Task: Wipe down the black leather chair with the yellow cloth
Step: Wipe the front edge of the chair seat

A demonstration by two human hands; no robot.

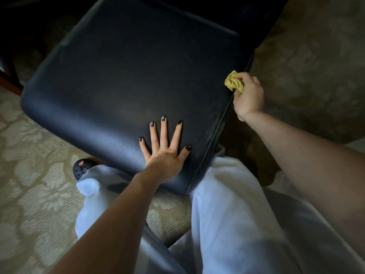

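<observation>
Plainly, the chair (pixel 122 76) fills the upper middle of the view, its black leather seat tilted toward the person. The left hand (pixel 165 149) lies flat on the seat's near corner, fingers straight and spread, holding nothing. The right hand (pixel 247 95) is at the seat's right edge, beside the stitched seam, fingers curled round the bunched yellow cloth (pixel 234 82); a bit of cloth also shows below the wrist. The cloth touches the edge of the seat. Pale trousers (pixel 237 214) and a dark shoe (pixel 82 168) show below, over patterned carpet (pixel 29 184).
</observation>
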